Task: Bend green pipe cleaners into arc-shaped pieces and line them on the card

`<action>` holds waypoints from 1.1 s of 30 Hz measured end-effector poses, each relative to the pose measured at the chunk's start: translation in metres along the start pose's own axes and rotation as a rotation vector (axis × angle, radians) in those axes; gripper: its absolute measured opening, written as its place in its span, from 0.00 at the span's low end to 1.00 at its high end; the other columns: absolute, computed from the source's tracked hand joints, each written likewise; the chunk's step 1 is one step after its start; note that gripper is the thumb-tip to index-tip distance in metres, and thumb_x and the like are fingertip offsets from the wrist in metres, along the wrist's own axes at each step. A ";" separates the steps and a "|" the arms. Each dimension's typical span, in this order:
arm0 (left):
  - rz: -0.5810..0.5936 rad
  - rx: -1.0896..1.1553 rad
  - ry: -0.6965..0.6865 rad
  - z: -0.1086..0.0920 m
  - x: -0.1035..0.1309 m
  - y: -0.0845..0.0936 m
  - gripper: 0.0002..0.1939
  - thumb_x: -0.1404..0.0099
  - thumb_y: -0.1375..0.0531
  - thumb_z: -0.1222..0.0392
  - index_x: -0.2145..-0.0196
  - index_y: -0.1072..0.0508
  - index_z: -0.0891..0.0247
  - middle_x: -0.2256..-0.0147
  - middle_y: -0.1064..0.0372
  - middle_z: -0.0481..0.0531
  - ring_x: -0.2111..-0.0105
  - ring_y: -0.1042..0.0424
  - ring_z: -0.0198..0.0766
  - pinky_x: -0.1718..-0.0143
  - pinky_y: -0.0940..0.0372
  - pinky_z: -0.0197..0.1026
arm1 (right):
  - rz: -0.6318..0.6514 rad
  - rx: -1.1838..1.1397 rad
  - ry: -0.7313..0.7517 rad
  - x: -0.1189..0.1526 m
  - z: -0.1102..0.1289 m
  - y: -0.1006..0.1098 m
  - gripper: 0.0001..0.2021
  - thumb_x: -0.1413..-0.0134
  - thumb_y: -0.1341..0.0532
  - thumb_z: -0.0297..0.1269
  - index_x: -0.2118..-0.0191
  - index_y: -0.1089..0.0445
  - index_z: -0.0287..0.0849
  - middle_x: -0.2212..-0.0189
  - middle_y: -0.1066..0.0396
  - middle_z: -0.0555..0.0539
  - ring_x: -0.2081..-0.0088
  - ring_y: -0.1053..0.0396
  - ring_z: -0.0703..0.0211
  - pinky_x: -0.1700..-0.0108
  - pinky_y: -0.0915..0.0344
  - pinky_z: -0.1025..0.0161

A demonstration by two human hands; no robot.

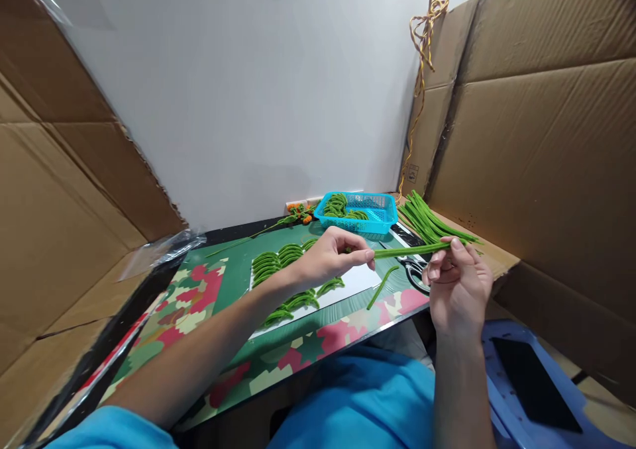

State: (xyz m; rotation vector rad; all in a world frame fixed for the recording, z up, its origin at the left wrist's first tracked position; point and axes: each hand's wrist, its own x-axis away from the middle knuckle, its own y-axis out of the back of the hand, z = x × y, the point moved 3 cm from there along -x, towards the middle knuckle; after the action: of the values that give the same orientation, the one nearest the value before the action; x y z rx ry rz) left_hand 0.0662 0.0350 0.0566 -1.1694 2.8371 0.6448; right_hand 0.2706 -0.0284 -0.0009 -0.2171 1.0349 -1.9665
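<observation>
Several straight green pipe cleaners are stretched level between my two hands. My left hand pinches their left ends above a white sheet. At the other end, the thumb and fingers of my right hand are closed on them. Short curved green pipe-cleaner pieces lie in rows on the sheet, partly hidden by my left forearm. One loose bent green piece rests at the sheet's right edge. Black-handled scissors lie beneath the held stems, partly covered by my right hand.
A blue basket with curved green pieces stands at the back, beside orange flowers on a green stem. A bundle of long green pipe cleaners lies at right. Cardboard walls flank the table; a dark phone rests on a blue stool.
</observation>
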 end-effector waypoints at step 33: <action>0.043 0.458 0.225 0.044 -0.004 0.004 0.28 0.35 0.28 0.56 0.43 0.33 0.65 0.54 0.21 0.64 0.58 0.18 0.43 0.50 0.29 0.47 | 0.348 0.513 0.021 0.005 -0.031 -0.005 0.16 0.38 0.31 0.51 0.63 0.22 0.42 0.80 0.31 0.53 0.80 0.35 0.62 0.78 0.37 0.66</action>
State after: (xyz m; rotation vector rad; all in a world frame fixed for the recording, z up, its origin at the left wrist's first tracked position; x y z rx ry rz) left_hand 0.0596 0.0565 0.0189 -1.1550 2.9553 -0.1507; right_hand 0.2488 -0.0125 -0.0182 0.2514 0.5073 -1.8405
